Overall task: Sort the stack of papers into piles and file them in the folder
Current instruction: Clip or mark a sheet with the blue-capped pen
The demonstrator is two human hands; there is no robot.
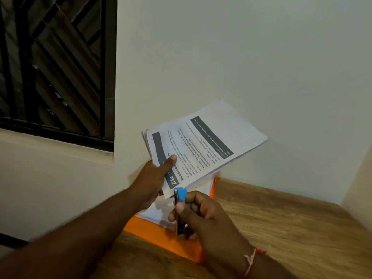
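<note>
The sheaf of sheets (205,141) is matt white paper, and the orange folder (157,237) looks smooth with a faint sheen. The table (281,228) shows matt wood grain, the wall (241,57) flat matt paint; the small tool (180,195) has a blue plastic tip beside shiny metal

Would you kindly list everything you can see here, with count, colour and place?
held papers: one bundle, white with dark bands, raised above the table
loose papers: one pile, white, lying on the folder
folder: one, orange, on the table
tool: one, blue-tipped, at the bundle's near corner
table: one, brown wood, by the wall
window: one, dark grille, upper left
wristband: one, red and white, right wrist
left hand: grips the held papers
right hand: grips the tool
</note>
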